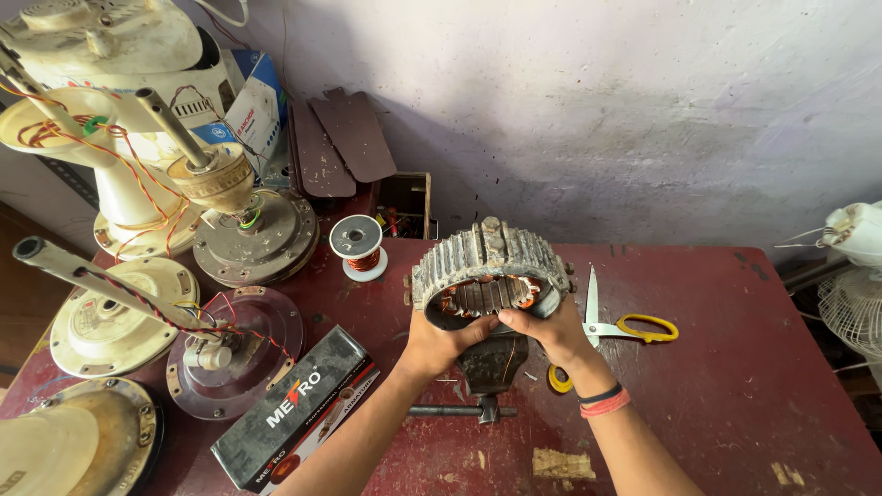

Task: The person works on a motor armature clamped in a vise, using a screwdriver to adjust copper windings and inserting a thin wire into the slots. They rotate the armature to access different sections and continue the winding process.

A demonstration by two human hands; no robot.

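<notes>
A round grey metal motor stator ring (487, 262), ribbed on the outside and showing copper windings inside, stands on edge over a small bench vise (487, 367) on the dark red table (735, 367). My left hand (441, 342) grips the ring's lower left rim. My right hand (551, 329) grips its lower right rim, and the wrist wears dark and red bands. A thin copper wire hangs from the ring down past the vise.
Yellow-handled scissors (625, 326) lie just right of the ring. A spool of copper wire (358, 243) stands behind at left. A long grey box (299, 409) lies front left. Several ceiling-fan motors and covers (234, 349) crowd the left side. A white fan cage (854, 294) sits at the right edge.
</notes>
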